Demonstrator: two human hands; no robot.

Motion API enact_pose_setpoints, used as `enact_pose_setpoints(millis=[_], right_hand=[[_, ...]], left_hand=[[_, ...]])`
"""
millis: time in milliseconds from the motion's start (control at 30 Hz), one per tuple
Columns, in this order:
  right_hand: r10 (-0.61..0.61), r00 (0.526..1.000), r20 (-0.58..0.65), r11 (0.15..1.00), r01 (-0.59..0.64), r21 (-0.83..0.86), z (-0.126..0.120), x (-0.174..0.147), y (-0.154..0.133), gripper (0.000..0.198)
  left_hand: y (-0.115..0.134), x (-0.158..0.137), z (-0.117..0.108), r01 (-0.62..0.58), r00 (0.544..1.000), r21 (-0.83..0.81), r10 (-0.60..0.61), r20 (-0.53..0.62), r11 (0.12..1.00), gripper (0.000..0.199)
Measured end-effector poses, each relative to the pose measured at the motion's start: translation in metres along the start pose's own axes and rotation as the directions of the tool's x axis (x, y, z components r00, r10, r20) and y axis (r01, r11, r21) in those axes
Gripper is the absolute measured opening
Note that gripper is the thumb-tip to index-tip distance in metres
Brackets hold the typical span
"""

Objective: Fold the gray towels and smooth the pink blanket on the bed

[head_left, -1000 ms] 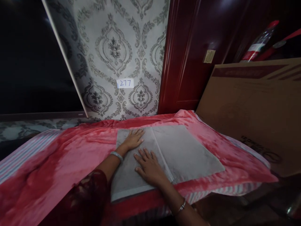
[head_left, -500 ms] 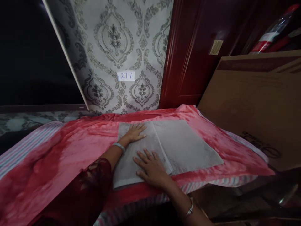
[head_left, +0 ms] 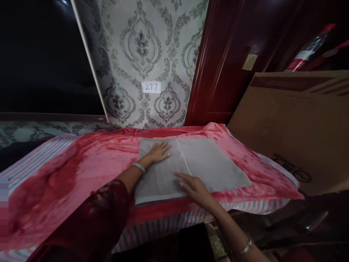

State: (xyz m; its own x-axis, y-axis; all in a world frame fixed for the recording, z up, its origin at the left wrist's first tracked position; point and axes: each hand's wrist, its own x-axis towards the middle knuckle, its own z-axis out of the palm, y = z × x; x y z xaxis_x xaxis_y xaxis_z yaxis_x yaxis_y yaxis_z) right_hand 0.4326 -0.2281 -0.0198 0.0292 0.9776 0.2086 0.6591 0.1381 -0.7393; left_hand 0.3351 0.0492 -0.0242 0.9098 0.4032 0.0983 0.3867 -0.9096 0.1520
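A grey cloth [head_left: 223, 163], which looks like a towel, lies spread on a pink-red plush blanket [head_left: 95, 160]. Its left part is folded over, and a pale edge runs down the middle. My left hand [head_left: 159, 151] rests flat on the folded part near the far side, fingers spread. Over the fold line at the near side is my right hand [head_left: 195, 186], fingers stretched out and slightly apart. Whether its fingertips touch the cloth I cannot tell. Neither hand grips anything.
A dark television screen [head_left: 46, 58] stands at the left. On the right a large cardboard box [head_left: 294, 127] leans beside the blanket, with a red-capped bottle [head_left: 309, 49] behind it. A paper label reading 277 [head_left: 151, 87] is on the patterned wall. Striped fabric [head_left: 174, 220] hangs along the near edge.
My right hand has moved to the right across the cloth, off the folded part toward the fold line, and turned more sideways. My left hand stays in place. The view has shifted slightly.
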Motion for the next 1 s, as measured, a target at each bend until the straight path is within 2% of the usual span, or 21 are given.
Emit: enact_pose_setpoints(millis=[67, 133, 267, 367, 500, 667, 900, 1000], right_hand=[[0.029, 0.995, -0.097, 0.996, -0.037, -0.075, -0.012, 0.031, 0.014, 0.057], [0.035, 0.992, -0.119, 0.989, -0.051, -0.140, -0.019, 0.070, 0.027, 0.057], [0.011, 0.998, -0.056, 0.949, -0.028, -0.315, -0.019, 0.146, 0.042, 0.056], [0.050, 0.999, 0.011, 0.878, -0.039, -0.477, -0.009, 0.178, 0.048, 0.054], [0.073, 0.997, 0.031, 0.800, -0.040, -0.599, 0.008, 0.186, 0.061, 0.053], [0.090, 0.994, 0.054, 0.785, -0.037, -0.619, 0.011, 0.183, 0.071, 0.053], [0.062, 0.997, 0.041, 0.779, -0.022, -0.627, 0.011, 0.185, 0.077, 0.053], [0.059, 0.998, 0.035, 0.780, -0.024, -0.626, 0.012, 0.185, 0.077, 0.053]], left_hand=[[0.005, -0.017, -0.002, -0.062, 0.998, -0.018, 0.062, 0.002, 0.998, 0.069], [0.010, -0.035, -0.003, -0.117, 0.993, -0.033, 0.117, 0.005, 0.993, 0.072], [0.017, -0.068, -0.002, -0.195, 0.980, -0.061, 0.196, 0.025, 0.979, 0.078], [0.022, -0.082, 0.002, -0.199, 0.979, -0.050, 0.200, 0.021, 0.979, 0.078], [0.027, -0.088, 0.006, -0.195, 0.981, -0.018, 0.195, -0.006, 0.981, 0.073], [0.033, -0.094, 0.007, -0.234, 0.971, -0.060, 0.236, 0.029, 0.970, 0.074], [0.062, -0.135, 0.001, -0.358, 0.898, -0.204, 0.396, 0.192, 0.911, 0.070], [0.074, -0.158, -0.005, -0.372, 0.880, -0.273, 0.431, 0.202, 0.887, 0.068]])
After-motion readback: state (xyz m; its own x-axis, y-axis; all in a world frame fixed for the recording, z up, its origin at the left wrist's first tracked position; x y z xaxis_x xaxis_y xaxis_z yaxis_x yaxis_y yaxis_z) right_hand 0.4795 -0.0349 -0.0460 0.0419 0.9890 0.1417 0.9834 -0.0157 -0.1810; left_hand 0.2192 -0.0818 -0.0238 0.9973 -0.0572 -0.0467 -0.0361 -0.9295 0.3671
